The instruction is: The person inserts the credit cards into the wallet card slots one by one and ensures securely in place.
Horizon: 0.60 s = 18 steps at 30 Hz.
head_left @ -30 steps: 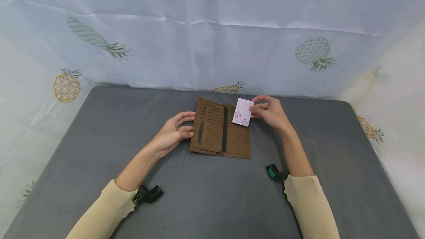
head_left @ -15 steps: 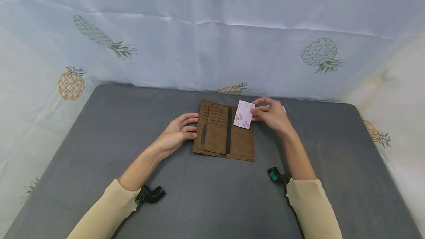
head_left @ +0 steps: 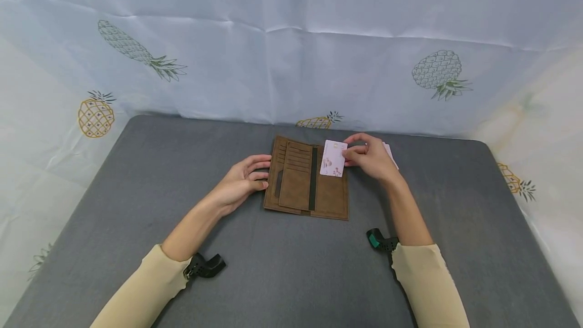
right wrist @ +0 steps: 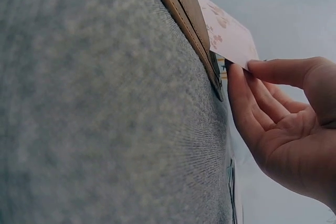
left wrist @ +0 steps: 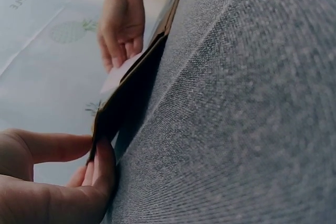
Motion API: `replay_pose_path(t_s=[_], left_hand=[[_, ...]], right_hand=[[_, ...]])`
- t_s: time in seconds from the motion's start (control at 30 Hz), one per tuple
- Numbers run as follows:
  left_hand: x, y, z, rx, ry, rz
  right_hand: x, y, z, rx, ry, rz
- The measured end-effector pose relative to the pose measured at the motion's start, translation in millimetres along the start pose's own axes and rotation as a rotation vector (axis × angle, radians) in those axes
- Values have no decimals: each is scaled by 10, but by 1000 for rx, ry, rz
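A brown wallet [head_left: 291, 194] lies spread out on the grey table, its card slots and a dark centre strip facing up. My left hand [head_left: 243, 181] grips the wallet's left edge; the left wrist view shows the thumb above and fingers [left wrist: 105, 166] beneath, with that side tilted up. Between thumb and fingertips, my right hand [head_left: 371, 156] pinches a pale pink card [head_left: 333, 158] printed with small flowers. The card overlaps the upper right pocket panel in the head view. In the right wrist view its lower corner [right wrist: 218, 48] hangs close over the wallet's edge.
Another pale card or cards [head_left: 390, 153] lie on the table [head_left: 291, 272], partly hidden behind my right hand. A pineapple-print cloth [head_left: 205, 70] hangs along the table's far edge. Black wrist mounts [head_left: 205, 266] stick out from both sleeves.
The pink card has turned more upright and dropped slightly toward the wallet's right panel. My left hand keeps its grip on the wallet. The head view has shifted a little.
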<state>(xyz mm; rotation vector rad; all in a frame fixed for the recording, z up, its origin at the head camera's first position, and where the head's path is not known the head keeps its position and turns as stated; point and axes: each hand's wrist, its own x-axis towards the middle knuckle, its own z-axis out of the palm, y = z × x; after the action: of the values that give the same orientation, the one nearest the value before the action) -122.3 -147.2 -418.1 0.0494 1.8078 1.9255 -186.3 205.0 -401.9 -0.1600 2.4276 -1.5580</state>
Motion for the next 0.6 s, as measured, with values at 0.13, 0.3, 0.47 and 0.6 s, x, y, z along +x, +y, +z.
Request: replay_pose_path(t_s=[0.13,0.3,0.47,0.6], left_hand=[[3,-2,-2,2,0,1],[-4,-5,-4,1,0,-2],[-6,-2,-2,1,1,-4],[-4,0,6,0,1,-5]], right_hand=[[14,27,3,-25,-29,-8],[18,53,-1,-80,-72,-33],[10,36,-6,-162,-105,-44],[1,11,10,-232,-112,-36]])
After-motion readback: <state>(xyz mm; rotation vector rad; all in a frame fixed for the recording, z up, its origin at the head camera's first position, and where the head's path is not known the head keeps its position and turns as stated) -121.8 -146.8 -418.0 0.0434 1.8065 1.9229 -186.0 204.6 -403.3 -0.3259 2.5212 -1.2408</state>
